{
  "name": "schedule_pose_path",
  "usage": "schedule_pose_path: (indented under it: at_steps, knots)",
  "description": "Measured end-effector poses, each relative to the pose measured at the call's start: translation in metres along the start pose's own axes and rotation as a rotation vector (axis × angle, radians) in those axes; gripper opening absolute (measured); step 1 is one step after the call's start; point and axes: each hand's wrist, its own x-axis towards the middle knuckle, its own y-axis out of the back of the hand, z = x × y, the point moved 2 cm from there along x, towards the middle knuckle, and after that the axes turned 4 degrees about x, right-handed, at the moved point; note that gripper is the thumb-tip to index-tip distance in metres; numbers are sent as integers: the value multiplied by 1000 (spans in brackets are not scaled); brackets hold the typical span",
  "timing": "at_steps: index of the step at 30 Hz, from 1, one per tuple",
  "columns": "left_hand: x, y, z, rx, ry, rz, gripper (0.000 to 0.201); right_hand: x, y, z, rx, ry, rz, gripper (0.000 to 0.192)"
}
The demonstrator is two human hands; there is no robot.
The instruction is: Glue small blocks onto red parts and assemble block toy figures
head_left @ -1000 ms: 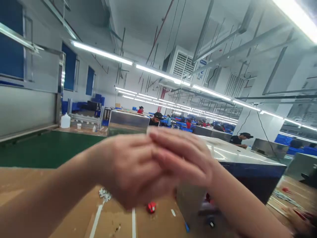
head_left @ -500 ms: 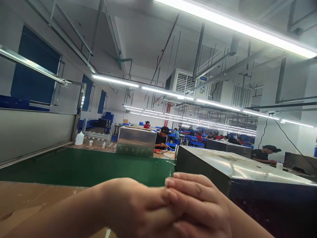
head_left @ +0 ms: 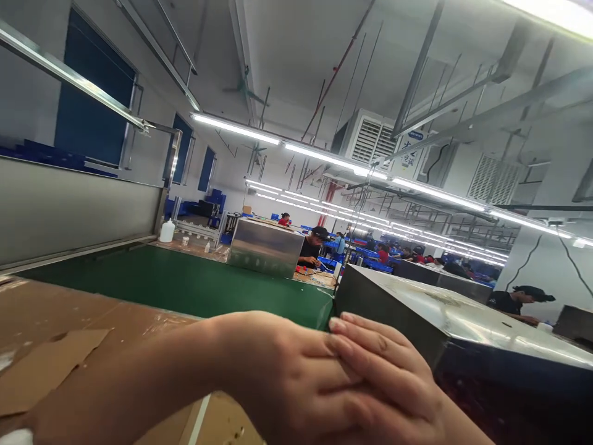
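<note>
My left hand (head_left: 296,377) comes in from the left with its wrist bent, and meets my right hand (head_left: 389,364) low in the view. The right fingers are pressed together and lie over the left fingers. Both hands are closed against each other. The left fingertips are covered, and whether something small sits between the palms cannot be seen. Below and behind them is a brown work surface (head_left: 152,321), with a torn flat piece of cardboard (head_left: 50,368) on it by my left forearm.
A green belt-like surface (head_left: 185,281) runs across beyond my hands. Close on the right stands a metal box-shaped housing (head_left: 417,309). A white squeeze bottle (head_left: 167,231) stands at the far left. Co-workers (head_left: 311,247) sit farther back, one at the right (head_left: 519,303).
The view has tilted and swung left, so the room sits farther right and more cardboard shows at lower left. My hands stay pressed together, slightly farther right in view.
</note>
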Motion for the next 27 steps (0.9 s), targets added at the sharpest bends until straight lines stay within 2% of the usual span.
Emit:
schedule_pose_path:
  at_steps: [3,6,8,10,13,15,17,20,22,27]
  knots:
    - [-9,-4,-9,3,30,-31,19,-3,-14,16,14,-11,22,42]
    - [-28,-12,-25,16,132,-92,15,-7,-32,31,61,-102,61,65]
    - [-47,-20,-36,-1,251,-154,12,-12,-45,40,124,-255,41,88]
    - [-69,-30,-43,-71,396,-202,9,-21,-57,46,194,-472,-19,104]
    - [-97,-41,-45,-234,553,-159,29,-42,-71,53,341,-797,-43,111]
    - [-111,-45,-43,-292,632,-112,38,-55,-80,55,460,-972,9,105]
    - [-123,-48,-38,-278,695,-93,42,-65,-90,57,602,-1113,55,89]
    - [-137,-53,-30,-226,752,-113,46,-72,-109,55,907,-1250,19,60]
    - [-146,-57,-26,-213,790,-146,51,-73,-123,53,1067,-1300,-26,48]
    - [-186,-64,-13,-182,948,-278,73,-93,-159,57,1096,-1411,13,42]
